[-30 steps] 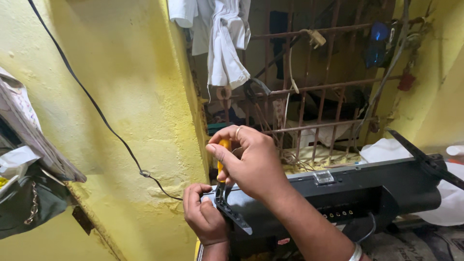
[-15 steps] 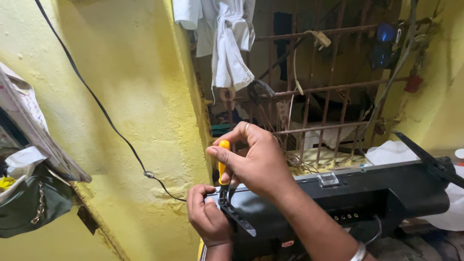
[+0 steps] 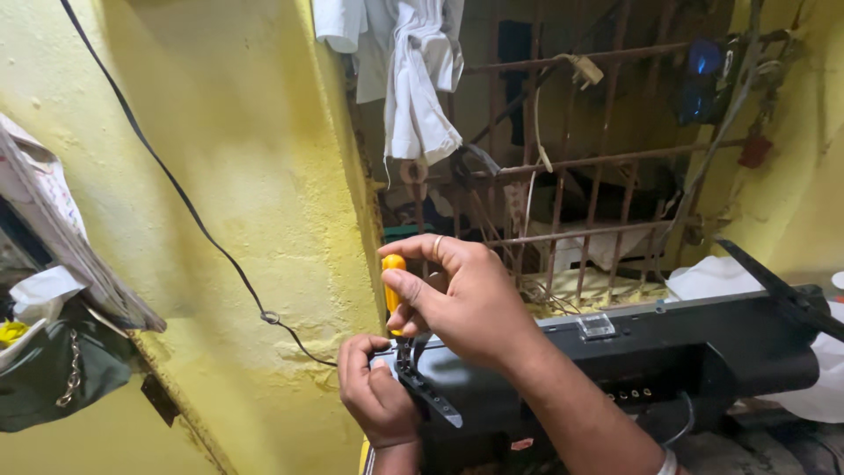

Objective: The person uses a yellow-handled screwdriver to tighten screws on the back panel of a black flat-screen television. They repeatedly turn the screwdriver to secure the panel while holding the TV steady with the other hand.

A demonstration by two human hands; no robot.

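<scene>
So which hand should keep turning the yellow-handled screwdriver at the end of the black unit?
Right hand: it already grips the screwdriver upright. The left hand is busy steadying the black unit.

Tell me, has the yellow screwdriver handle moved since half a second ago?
Yes. The screwdriver handle tilted slightly left within the right hand, judged against the black device.

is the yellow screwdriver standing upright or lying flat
Upright. The yellow screwdriver points down into the black device, gripped by the right hand; the left hand steadies the end.
</scene>
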